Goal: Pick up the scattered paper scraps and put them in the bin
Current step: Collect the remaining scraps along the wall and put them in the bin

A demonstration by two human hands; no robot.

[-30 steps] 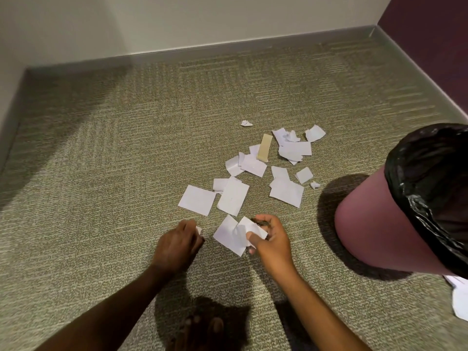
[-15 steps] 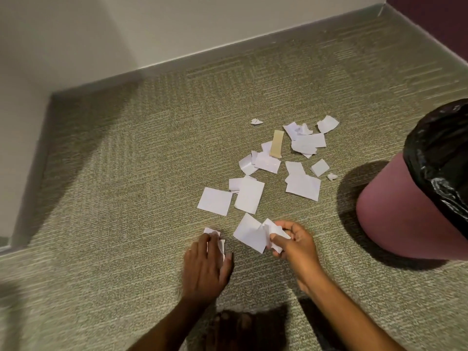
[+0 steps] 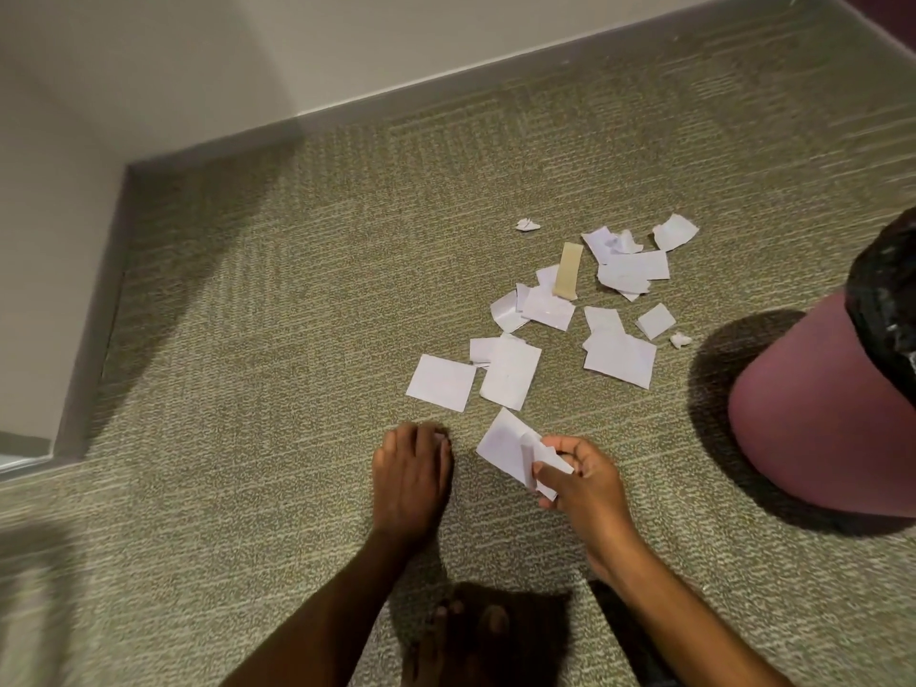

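In the head view, the right hand (image 3: 580, 488) has its fingers (image 3: 560, 444) and thumb pinched closed on a few white held scraps (image 3: 505, 441), which fan out just above the carpet (image 3: 248, 339). I judge they are kept low like that so more can join the bundle before a trip to the bin. The left hand (image 3: 411, 473) lies palm down on the carpet just left of those fingers. Its fingertips (image 3: 426, 438) cover a small scrap (image 3: 439, 436) that shows only a white edge, and whether they pinch it or merely press it I cannot tell. Beyond both sets of fingers the loose scraps (image 3: 510, 371) lie spread and overlapping, with a tan strip (image 3: 567, 270) among them. The bin (image 3: 818, 428), pink with a black liner (image 3: 887, 300), stands to the right of the right fingers, near the pile, probably set there to keep each drop short. Most of the paper is not yet picked up
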